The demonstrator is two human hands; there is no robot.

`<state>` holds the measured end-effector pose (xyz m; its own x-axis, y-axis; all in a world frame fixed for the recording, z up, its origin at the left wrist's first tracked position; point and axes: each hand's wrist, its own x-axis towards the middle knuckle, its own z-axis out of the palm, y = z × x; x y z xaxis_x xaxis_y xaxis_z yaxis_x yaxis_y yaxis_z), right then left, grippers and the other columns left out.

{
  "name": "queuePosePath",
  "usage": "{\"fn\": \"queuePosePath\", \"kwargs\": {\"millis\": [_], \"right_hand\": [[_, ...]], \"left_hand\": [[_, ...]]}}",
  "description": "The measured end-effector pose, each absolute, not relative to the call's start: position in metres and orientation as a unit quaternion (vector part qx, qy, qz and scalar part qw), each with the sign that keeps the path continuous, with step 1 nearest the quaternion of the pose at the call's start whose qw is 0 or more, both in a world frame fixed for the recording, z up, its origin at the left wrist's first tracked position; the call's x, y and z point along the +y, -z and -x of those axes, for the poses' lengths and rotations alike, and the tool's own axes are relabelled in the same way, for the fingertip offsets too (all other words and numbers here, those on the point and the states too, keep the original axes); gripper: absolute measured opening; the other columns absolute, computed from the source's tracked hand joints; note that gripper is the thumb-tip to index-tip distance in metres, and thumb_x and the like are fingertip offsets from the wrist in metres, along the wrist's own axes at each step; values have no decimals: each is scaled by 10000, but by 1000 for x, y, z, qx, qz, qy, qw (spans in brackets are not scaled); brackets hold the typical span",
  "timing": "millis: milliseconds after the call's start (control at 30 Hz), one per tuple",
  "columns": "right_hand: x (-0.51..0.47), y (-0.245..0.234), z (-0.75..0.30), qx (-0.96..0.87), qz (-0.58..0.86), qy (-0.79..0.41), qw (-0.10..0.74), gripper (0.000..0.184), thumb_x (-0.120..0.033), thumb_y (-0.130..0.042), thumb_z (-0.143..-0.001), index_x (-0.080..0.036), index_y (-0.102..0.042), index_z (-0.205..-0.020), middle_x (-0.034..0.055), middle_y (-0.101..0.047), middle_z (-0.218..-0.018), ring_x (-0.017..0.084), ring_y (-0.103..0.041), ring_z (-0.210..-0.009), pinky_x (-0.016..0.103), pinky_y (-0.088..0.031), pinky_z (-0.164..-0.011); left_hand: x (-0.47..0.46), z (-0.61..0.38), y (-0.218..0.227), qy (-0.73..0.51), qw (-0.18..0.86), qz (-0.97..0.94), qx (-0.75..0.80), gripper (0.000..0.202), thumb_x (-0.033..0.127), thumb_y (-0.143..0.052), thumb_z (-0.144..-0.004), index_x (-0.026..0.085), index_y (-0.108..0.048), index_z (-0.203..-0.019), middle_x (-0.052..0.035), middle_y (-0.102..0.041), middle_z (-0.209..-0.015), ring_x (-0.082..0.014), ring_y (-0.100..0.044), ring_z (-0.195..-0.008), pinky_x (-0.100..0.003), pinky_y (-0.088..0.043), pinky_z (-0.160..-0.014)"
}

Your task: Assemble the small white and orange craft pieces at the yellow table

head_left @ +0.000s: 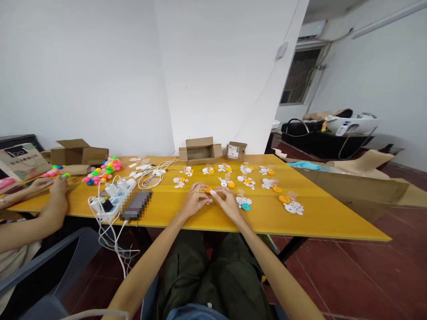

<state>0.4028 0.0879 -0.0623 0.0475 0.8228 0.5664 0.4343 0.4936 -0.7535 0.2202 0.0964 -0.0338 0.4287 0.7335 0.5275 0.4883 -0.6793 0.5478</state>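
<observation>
Both my hands rest together on the yellow table [320, 218], close to its near edge. My left hand [196, 198] has its fingers curled around a small orange ring piece [208, 190]. My right hand [227, 199] pinches the same spot with a small white piece [213, 193] at its fingertips. Just right of my right hand lie a white plastic part [239, 201] and a teal ring [246, 207]. Several little sets of white parts with orange rings [283, 199] are spread over the table beyond my hands.
An open cardboard box [199, 150] and a smaller one [235, 151] stand at the far edge. A power strip with chargers and white cables [110, 202] lies to the left. Another person's hands [55, 186] work by a heap of coloured beads [103, 171].
</observation>
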Motion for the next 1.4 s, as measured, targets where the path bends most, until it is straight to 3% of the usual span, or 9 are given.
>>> {"fn": "queuePosePath", "kwargs": {"millis": [267,800,1400], "right_hand": [[90,63,-403,-674,465,-190,542,321,-540,-591,-902,-249,-706,-832,78,-741,-1009,273,-669,-1030,438,-520,-950],[83,55,-398,-748,433,-188,467,132,-367,-665,-883,-250,-723,-900,66,-694,-1095,250,-633,-1132,418,-486,-1018],[88,67,-397,-789,456,-128,391,86,-339,-713,-868,-272,-749,-908,69,-652,-1168,255,-610,-1144,436,-487,-1017]], "left_hand": [[97,-215,35,-400,184,-803,402,42,308,-812,-785,274,-796,-767,-70,-652,-1253,-286,-525,-1274,-485,-435,-1119],[103,-204,40,-479,175,-720,470,153,323,-624,-925,244,-734,-853,-58,-669,-1164,-239,-586,-1162,-411,-459,-1054],[106,-204,45,-448,167,-748,461,62,217,-705,-826,243,-756,-800,-64,-645,-1157,-253,-574,-1189,-424,-466,-1072]]}}
